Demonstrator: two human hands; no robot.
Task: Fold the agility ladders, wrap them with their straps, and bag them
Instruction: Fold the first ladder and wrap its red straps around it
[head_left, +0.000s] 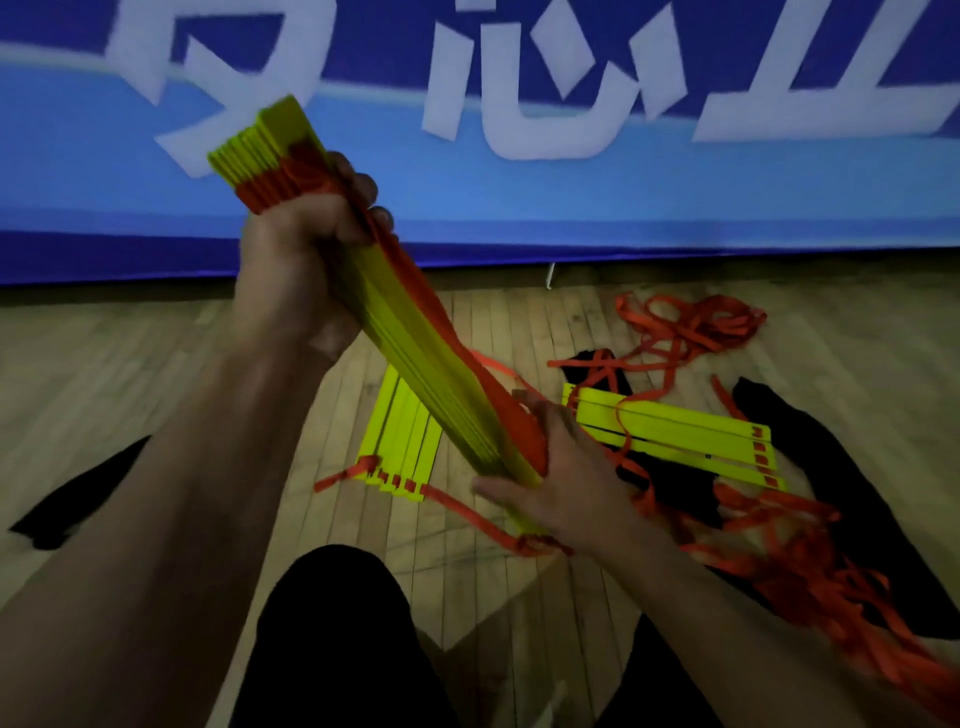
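Observation:
A stacked bundle of yellow ladder rungs (410, 338) with orange strap along its side is held up at a slant. My left hand (301, 260) grips its upper end, fingers curled round the rungs and strap. My right hand (561, 478) holds the lower end, thumb under it and fingers on the orange strap (514, 415). On the floor lie a second group of yellow rungs (402, 441) beneath the bundle and a third group (675, 431) to the right, each trailing loose orange strap (691, 327). A black bag (831, 467) lies under the right group.
A blue banner with white characters (519, 156) stands along the wooden floor (156, 364) at the back. Another black cloth piece (83, 499) lies at the left. My dark-clothed knees (337, 639) are at the bottom. Tangled orange straps (810, 571) trail across the right.

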